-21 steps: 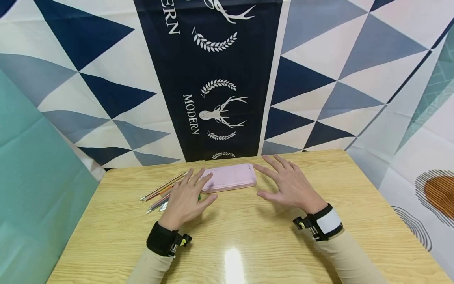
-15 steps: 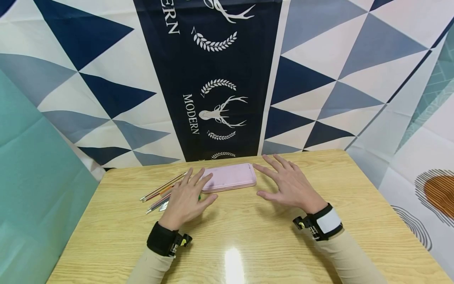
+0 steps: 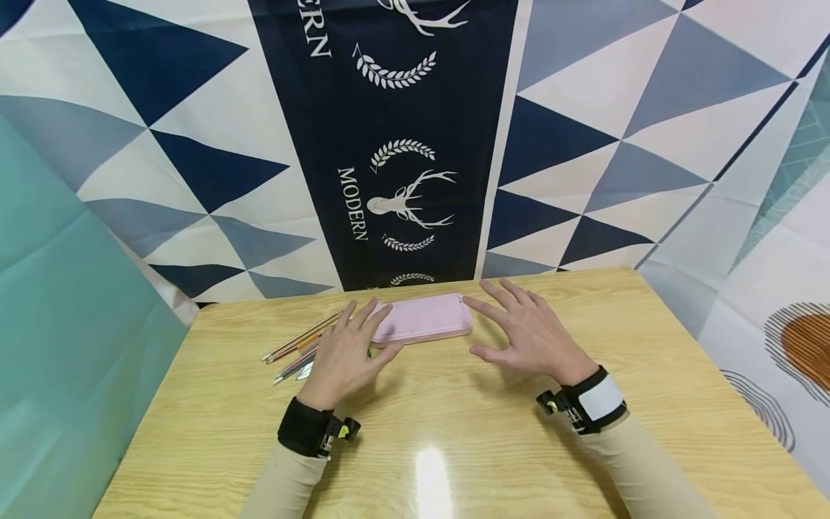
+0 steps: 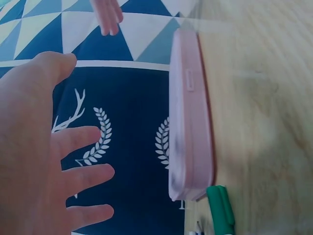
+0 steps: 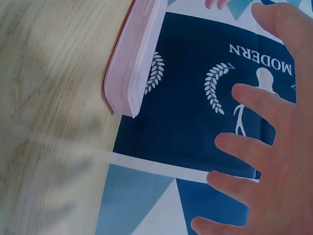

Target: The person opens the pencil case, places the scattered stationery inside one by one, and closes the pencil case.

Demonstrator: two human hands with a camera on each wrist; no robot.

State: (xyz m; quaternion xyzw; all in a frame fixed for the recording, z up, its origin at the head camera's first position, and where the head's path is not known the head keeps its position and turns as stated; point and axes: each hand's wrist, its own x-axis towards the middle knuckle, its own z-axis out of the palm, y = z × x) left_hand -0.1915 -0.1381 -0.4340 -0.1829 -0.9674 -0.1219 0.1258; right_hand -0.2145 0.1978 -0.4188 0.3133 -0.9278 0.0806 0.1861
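Observation:
A pale pink case [image 3: 424, 318] with rounded corners, lid closed, lies near the table's back edge. My left hand [image 3: 344, 360], fingers spread and holding nothing, hovers by its left end, partly covering several pencils [image 3: 301, 337]. Fingers straight and apart, my right hand [image 3: 528, 335] is held above the table by the case's right end, also holding nothing. A green object [image 4: 221, 209], perhaps a sharpener or marker, lies by the case's near end in the left wrist view. In the right wrist view, the case [image 5: 134, 63] stands apart from the fingers.
The wooden table [image 3: 415, 425] ends at the back against a patterned cloth [image 3: 415, 144] with triangles and deer heads. A teal cloth [image 3: 78, 346] hangs at the left. A strip of glare lies at the table's near middle.
The head view has shifted slightly, so the table and case sit a little higher and farther right in it. Both hands keep much the same spread pose.

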